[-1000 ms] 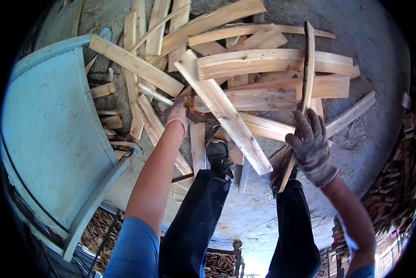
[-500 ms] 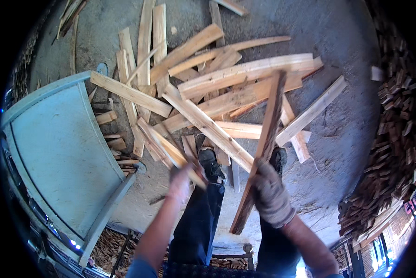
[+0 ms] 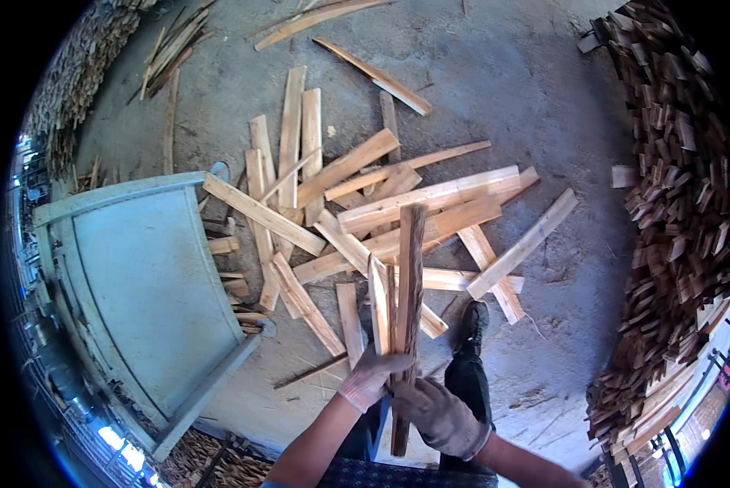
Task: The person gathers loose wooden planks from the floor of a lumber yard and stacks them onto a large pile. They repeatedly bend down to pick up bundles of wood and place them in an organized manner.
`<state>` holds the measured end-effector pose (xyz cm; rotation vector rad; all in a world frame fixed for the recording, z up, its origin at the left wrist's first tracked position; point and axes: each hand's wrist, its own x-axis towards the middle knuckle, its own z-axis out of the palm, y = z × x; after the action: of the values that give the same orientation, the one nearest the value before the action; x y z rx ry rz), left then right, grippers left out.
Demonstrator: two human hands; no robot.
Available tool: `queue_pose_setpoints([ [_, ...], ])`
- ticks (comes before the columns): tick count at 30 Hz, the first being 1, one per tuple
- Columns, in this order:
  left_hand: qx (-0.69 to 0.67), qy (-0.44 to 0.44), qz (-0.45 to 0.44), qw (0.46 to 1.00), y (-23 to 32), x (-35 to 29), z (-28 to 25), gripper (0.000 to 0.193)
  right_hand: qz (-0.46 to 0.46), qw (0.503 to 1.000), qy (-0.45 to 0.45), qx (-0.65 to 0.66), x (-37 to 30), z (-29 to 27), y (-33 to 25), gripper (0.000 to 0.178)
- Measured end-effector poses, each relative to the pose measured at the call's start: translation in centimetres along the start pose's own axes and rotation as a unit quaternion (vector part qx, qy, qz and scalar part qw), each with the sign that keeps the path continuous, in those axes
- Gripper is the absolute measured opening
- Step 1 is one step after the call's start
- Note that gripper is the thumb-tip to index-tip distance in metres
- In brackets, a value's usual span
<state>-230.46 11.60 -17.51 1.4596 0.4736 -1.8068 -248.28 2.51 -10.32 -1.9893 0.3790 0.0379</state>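
In front of me my two gloved hands are close together. My left hand (image 3: 368, 378), in a pale glove, is closed round a shorter light wooden slat (image 3: 379, 305), held upright. A long bark-edged wooden board (image 3: 410, 276) stands upright right beside that slat. My right hand (image 3: 442, 416), in a grey-brown glove, is closed on the lower part of this board; its fingertips are partly hidden. The fingers of my left hand also reach the board's near face. Beyond them, loose wooden boards (image 3: 430, 199) lie crossed in a heap on the floor.
A light blue metal cart (image 3: 145, 293) stands at the left, beside short wood pieces. A tall stack of split wood (image 3: 674, 203) lines the right. More slats (image 3: 178, 49) lie at the far left, and a single slat (image 3: 373, 75) lies beyond the heap.
My hands have come together, bringing the slat and the long board side by side. The board has turned from slanted to nearly upright. The view has shifted, showing more floor at the far side.
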Motion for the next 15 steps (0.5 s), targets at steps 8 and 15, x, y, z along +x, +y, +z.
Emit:
queue_pose_setpoints([
  [8, 0.415, 0.24, 0.156, 0.864, 27.2, 4.6, 3.4, 0.051, 0.342, 0.933, 0.089, 0.071, -6.0, 7.5, -2.6, 0.047],
  [15, 0.724, 0.24, 0.505, 0.403, 41.1, 10.9, 3.5, 0.064, 0.432, 0.892, 0.064, 0.117, -7.7, 11.6, 0.3, 0.046],
])
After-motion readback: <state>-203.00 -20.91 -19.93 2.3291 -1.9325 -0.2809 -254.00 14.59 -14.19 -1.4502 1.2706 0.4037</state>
